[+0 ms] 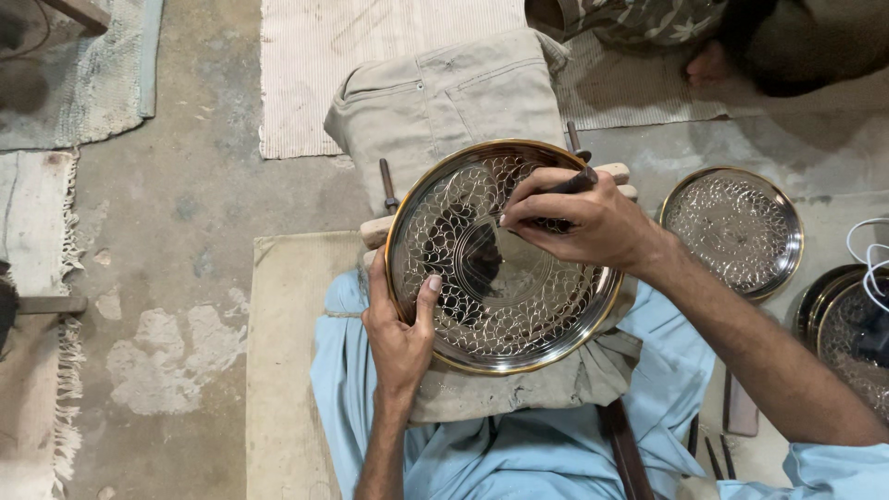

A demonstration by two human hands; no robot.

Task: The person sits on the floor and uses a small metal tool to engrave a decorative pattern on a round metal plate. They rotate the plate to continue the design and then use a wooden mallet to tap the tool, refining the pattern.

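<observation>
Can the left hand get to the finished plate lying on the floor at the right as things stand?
Probably not. The left hand grips the near-left rim of the engraved plate, and the right hand with its tool lies across the way to the finished plate.

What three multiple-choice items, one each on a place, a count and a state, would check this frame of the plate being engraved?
1. Where does the left hand grip the engraved plate?
A. its left rim
B. its centre
C. its far rim

2. How many finished engraved plates lie whole on the floor to the right?
A. none
B. one
C. four

3. What is the right hand doing?
A. resting open on the floor
B. holding a dark tool over the plate
C. lifting a cloth

Answers: 1 A, the thumb hooks over the left rim; 2 B, one round plate shows complete, others are cropped; 3 B, fingers pinch the tool over the pattern.
</observation>
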